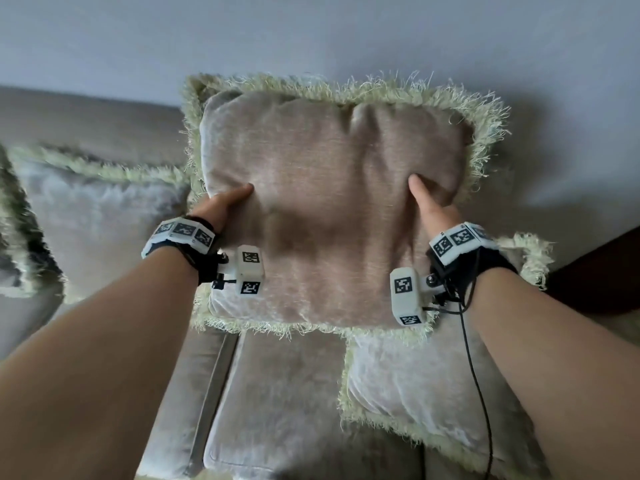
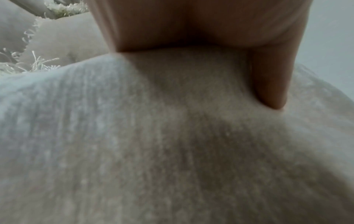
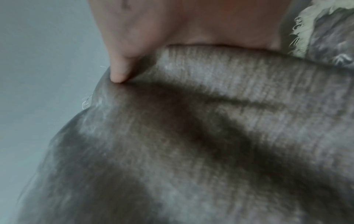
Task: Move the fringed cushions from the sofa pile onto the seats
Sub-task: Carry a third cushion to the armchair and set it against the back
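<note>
Beige chenille fills the middle of your view: you hold the fringed cushion (image 1: pixel 332 209) up in front of you with both arms reaching forward, its face toward you and its top edge against the pale wall (image 1: pixel 311 32). Your left hand (image 1: pixel 221 207) clasps its left side, thumb (image 2: pixel 272 78) pressed flat into the front face, the other fingers hidden behind. Your right hand (image 1: pixel 434 206) clasps the right side the same way, thumb (image 3: pixel 122 60) dug into the fabric so that it creases; those fingers are hidden too. The cushion is roughly square, so no long axis stands out; it stands nearly upright, pale green fringe all round. Below it lies the grey-beige sofa (image 1: pixel 263 403), with a second fringed cushion (image 1: pixel 426 386) flat on the seat at near right, partly under the held one. Another cushion (image 1: pixel 100 216) leans against the backrest at left, just beside the held one.
</note>
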